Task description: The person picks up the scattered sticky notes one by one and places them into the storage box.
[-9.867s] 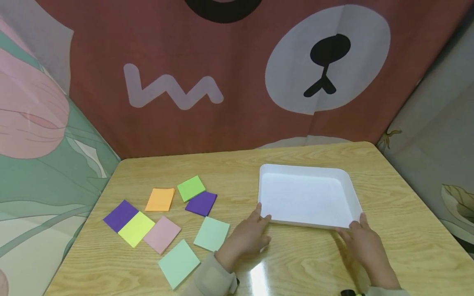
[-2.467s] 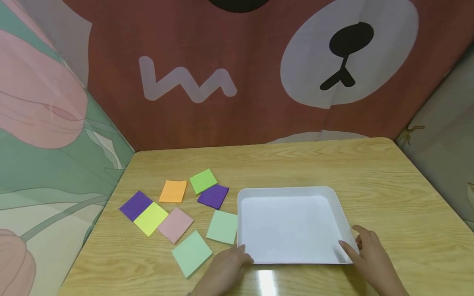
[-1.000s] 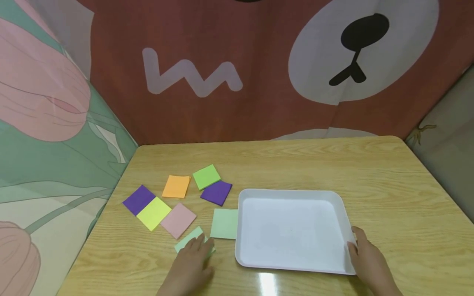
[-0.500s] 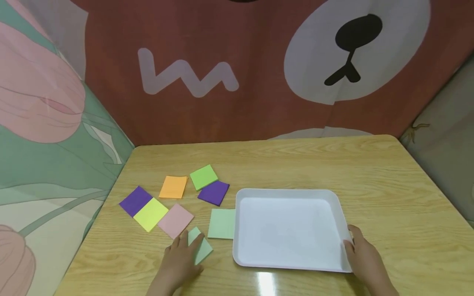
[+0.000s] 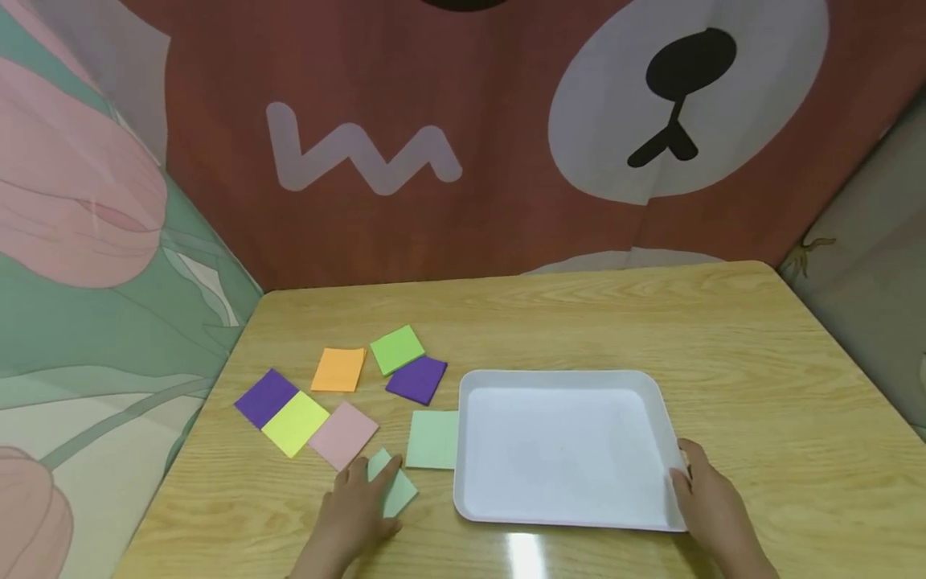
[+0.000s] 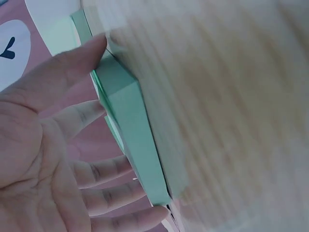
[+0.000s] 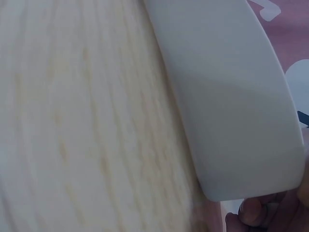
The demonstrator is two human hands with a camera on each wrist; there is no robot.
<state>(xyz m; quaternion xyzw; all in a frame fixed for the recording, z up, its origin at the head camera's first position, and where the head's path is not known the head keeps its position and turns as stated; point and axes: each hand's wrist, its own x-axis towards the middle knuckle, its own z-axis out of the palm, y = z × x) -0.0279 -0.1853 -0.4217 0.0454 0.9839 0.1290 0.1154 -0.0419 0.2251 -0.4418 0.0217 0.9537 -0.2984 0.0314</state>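
A mint green sticky note pad (image 5: 391, 492) lies on the table, partly hidden by my left hand (image 5: 352, 505). The hand holds it across its width, thumb at the lower right edge and fingers over the far left side. In the left wrist view the sticky note pad's (image 6: 133, 123) thick side shows, thumb and little finger near opposite ends. My right hand (image 5: 716, 498) grips the right side of a shallow white tray (image 5: 674, 430), thumb at the rim. The right wrist view shows the tray's outer wall (image 7: 231, 92) with curled fingers (image 7: 256, 208) below its corner.
Left of the tray, a second mint pad (image 5: 432, 439) meets its wall. Farther left lie pink (image 5: 343, 435), yellow (image 5: 295, 424), purple (image 5: 266, 398) and orange (image 5: 339, 370) pads. A green pad (image 5: 398, 350) overlaps another purple pad (image 5: 417, 379). Printed curtains (image 5: 362, 241) surround the wooden table (image 5: 788, 386).
The tray came toward me and left, meeting one mint pad. My left hand then left the tray for the nearer mint pad; over the last half second both hands stay nearly still.
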